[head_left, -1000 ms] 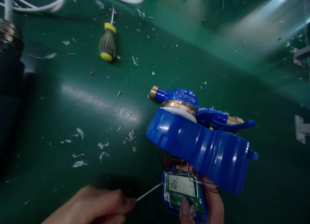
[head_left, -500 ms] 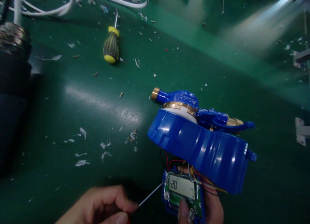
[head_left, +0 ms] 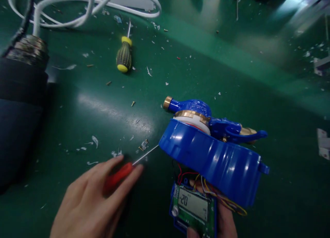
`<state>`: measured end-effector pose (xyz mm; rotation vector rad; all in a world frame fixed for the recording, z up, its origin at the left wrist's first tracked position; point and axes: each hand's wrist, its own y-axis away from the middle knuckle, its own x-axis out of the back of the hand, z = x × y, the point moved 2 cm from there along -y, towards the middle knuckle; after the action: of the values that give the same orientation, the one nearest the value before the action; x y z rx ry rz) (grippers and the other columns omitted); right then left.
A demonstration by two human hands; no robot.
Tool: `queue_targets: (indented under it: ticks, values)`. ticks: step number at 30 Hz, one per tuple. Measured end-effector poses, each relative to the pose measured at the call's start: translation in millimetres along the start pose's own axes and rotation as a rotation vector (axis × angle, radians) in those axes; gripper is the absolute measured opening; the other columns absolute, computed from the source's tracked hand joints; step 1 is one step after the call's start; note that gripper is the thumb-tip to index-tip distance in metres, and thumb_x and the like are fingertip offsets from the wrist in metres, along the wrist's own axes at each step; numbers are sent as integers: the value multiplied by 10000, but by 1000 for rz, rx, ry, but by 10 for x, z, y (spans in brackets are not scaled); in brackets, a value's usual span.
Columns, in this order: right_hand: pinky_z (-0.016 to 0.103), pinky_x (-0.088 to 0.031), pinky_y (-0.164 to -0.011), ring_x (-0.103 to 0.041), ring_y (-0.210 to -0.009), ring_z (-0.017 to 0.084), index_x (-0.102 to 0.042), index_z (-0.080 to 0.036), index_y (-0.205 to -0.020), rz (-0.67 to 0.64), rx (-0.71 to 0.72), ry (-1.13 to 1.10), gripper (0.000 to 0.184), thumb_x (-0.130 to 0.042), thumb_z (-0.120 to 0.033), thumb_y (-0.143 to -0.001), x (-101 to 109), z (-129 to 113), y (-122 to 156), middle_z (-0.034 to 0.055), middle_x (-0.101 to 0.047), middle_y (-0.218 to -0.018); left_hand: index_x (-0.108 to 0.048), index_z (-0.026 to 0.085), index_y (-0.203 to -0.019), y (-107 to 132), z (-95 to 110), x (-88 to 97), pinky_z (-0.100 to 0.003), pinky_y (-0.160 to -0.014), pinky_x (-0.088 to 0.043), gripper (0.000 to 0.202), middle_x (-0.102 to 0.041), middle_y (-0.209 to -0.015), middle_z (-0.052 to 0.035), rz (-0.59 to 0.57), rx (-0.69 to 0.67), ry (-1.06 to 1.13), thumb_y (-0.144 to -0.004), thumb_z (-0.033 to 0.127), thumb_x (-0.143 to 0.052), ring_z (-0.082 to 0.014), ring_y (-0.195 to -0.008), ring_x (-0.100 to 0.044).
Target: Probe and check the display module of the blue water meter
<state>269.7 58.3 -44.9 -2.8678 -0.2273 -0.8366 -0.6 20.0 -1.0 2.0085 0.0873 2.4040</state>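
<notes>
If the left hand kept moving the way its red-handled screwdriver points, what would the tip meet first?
Most likely the near edge of the blue cover. The left hand aims the red-handled screwdriver up and rightwards, and its tip sits just short of that edge, though depth is hard to judge.

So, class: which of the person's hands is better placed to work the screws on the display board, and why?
Probably the left hand: it already grips the red-handled screwdriver, its tip near the blue housing. The right hand is occupied gripping the display board from below.

Meter housing (head_left: 213, 155) right of screwdriver (head_left: 117, 178); display board (head_left: 193, 208) before housing; second screwdriver (head_left: 124, 54) behind.
</notes>
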Motion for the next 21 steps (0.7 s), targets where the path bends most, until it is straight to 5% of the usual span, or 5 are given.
queue_targets:
  ticks: [1,3,5,7,21]
  values:
    - [343,-553,-526,-658,-674,286,-458,-211,-1205,-9,36,-21,604,-639,-436,-675,1,-9,-27,90,-679,-824,-431,372,-1225,-65,76,44,-457,-873,-363,492,-394,-1277,-109,53,-30,17,-793,147,-497,-314,-1116,-433]
    - [348,-561,-561,-656,-701,283,-491,-213,-1160,-75,73,-52,614,-680,-463,-633,-4,-61,-100,91,-672,-856,-501,293,-1156,-170,244,118,-347,-907,-365,357,-454,-1198,-79,122,-93,194,-833,145,-465,-221,-1106,-454]
    - [362,-566,-614,-648,-788,293,-508,-209,-1132,-158,78,-77,611,-698,-483,-620,-14,-149,-179,108,-650,-946,-527,232,-1075,-254,392,161,-157,-814,-404,235,-517,-1047,-26,81,-139,442,-859,181,-451,-90,-959,-524]
    - [350,-568,-614,-637,-848,295,-498,-213,-1137,-216,93,-123,574,-680,-471,-658,-29,-254,-244,118,-623,-1014,-524,219,-1014,-328,495,176,-102,-709,-423,176,-537,-935,-1,-1,-154,607,-843,201,-489,-57,-819,-546]
    - [386,-511,-738,-572,-895,273,-444,-180,-1128,-67,228,5,566,-623,-451,-665,-142,-481,-316,114,-544,-1022,-435,227,-865,-415,606,24,-230,-609,-404,74,-493,-828,13,-322,-60,773,-866,186,-373,-114,-721,-510]
